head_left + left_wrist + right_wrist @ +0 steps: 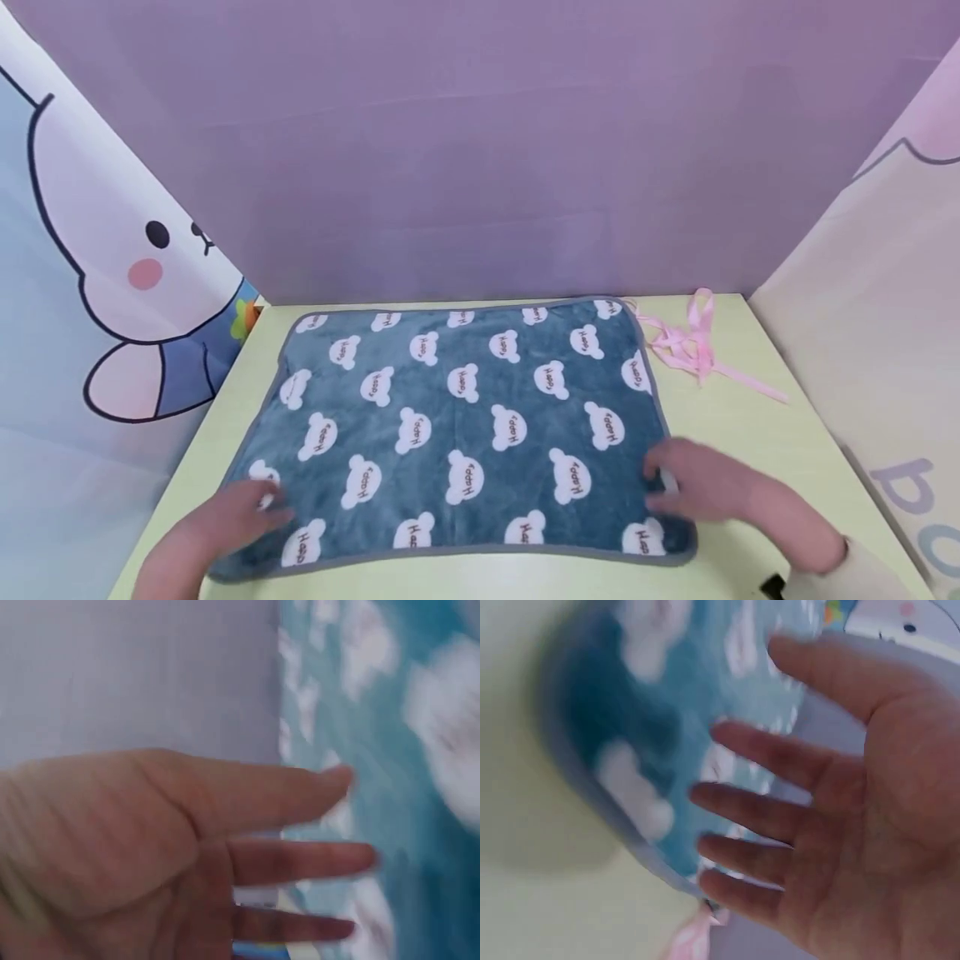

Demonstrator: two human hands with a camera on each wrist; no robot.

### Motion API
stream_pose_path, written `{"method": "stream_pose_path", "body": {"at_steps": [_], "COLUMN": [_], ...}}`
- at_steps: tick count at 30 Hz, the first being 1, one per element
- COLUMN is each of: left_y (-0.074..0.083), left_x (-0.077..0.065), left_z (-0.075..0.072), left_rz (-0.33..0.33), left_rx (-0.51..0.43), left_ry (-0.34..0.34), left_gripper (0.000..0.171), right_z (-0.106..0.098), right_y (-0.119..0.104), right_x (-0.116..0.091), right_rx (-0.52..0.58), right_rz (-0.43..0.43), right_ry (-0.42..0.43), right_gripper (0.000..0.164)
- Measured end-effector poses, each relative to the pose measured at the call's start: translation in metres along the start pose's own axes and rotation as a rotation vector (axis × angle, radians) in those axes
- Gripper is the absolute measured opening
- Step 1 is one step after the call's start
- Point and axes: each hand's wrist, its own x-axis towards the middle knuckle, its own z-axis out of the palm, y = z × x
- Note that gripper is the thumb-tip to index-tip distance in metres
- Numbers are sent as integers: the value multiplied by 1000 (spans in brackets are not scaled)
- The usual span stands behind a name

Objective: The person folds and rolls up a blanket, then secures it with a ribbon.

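Note:
A blue-green plush blanket (487, 458) printed with white bear heads lies spread flat on the table, its grey edging showing all round. Over its near left corner is my left hand (236, 512); the left wrist view shows that hand (187, 832) with thumb and fingers stretched out and nothing held. Above the near right edge hovers my right hand (693, 479). Its fingers are spread and relaxed in the right wrist view, the palm (877, 802) bare. Whether either hand touches the cloth cannot be told.
A loose pink ribbon (697, 342) lies tangled on the pale yellow table (738, 433) beside the blanket's far right corner. A purple cloth wall (480, 167) stands behind. Printed panels flank the table, a cartoon rabbit (165, 258) on the left one.

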Motion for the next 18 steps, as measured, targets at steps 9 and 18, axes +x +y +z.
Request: {"method": "stream_pose_path", "body": {"at_steps": [9,18], "left_y": [60,48], "left_x": [114,214], "left_z": [-45,-69], "left_rz": [222,68], "left_rx": [34,59], "left_ry": [189,229], "left_gripper": [69,76], "right_z": [-48,-49], "right_y": [42,60], "right_x": [116,205], "right_rx": [-194,-167], "right_rz": [227,400], "right_ry": [141,8], "right_gripper": [59,70]}}
